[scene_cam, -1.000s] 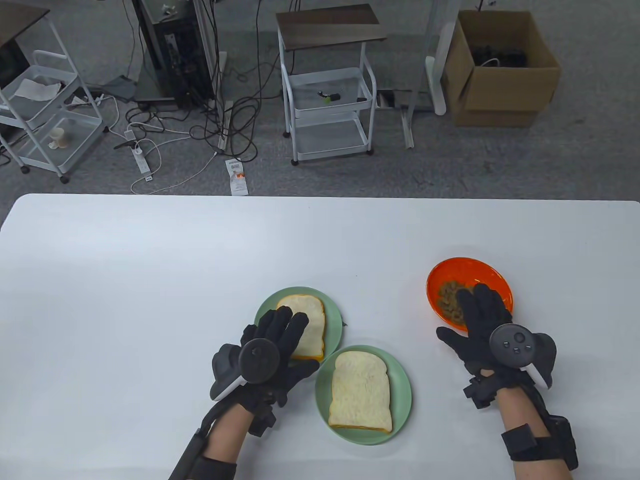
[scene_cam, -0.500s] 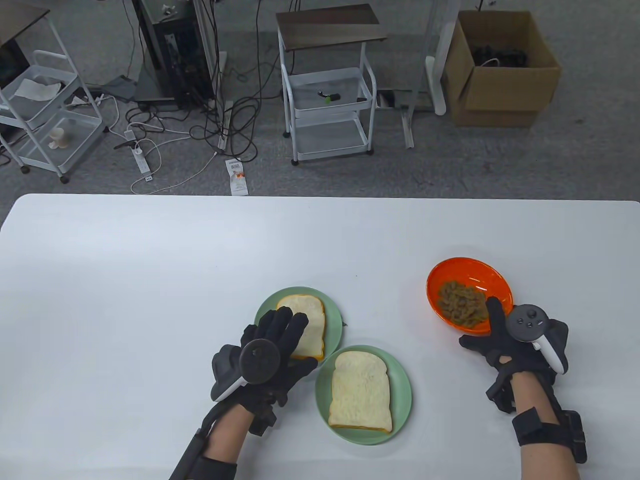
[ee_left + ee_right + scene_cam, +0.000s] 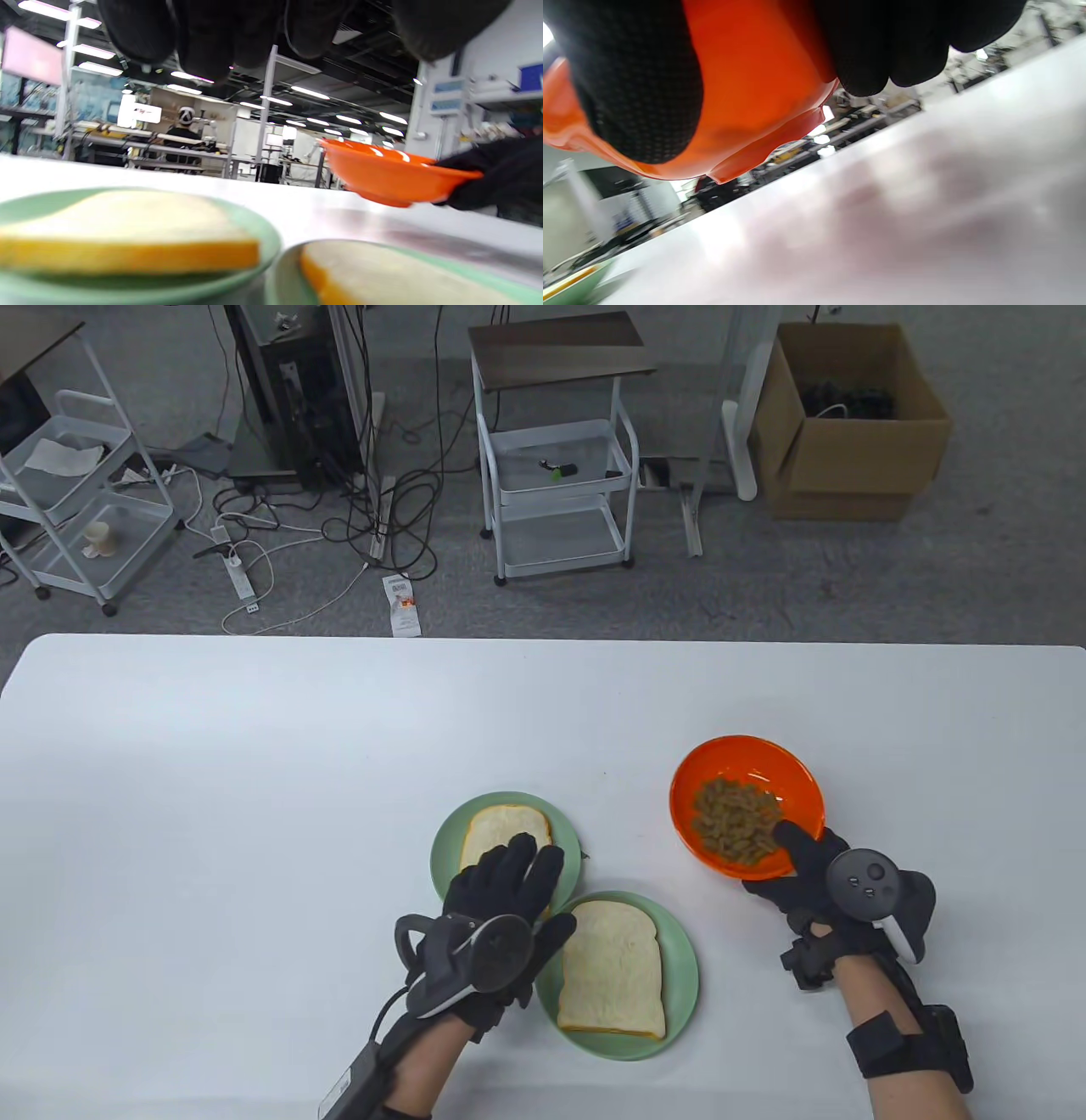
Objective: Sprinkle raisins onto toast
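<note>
Raisins (image 3: 735, 831) fill the orange bowl (image 3: 747, 768), which sits raised off the desk (image 3: 254, 746) at about 3 o'clock from the two green plates. The right hand (image 3: 819, 882) has a firm grip on the bowl's near rim, thumb over the edge inside — in the right wrist view its fingers (image 3: 640, 84) wrap under the orange wall, hiding most of it. The left hand (image 3: 501, 908) hovers flat with fingers spread wide, holding nothing, above the near edge of the far plate (image 3: 445, 848); it covers the lower part of that plate's toast (image 3: 501, 836). At 5 o'clock from it, the near plate (image 3: 687, 976) touches the far one and carries a second slice (image 3: 612, 967), fully visible. In the left wrist view both slices are blurred and cut off at the bottom edge.
</note>
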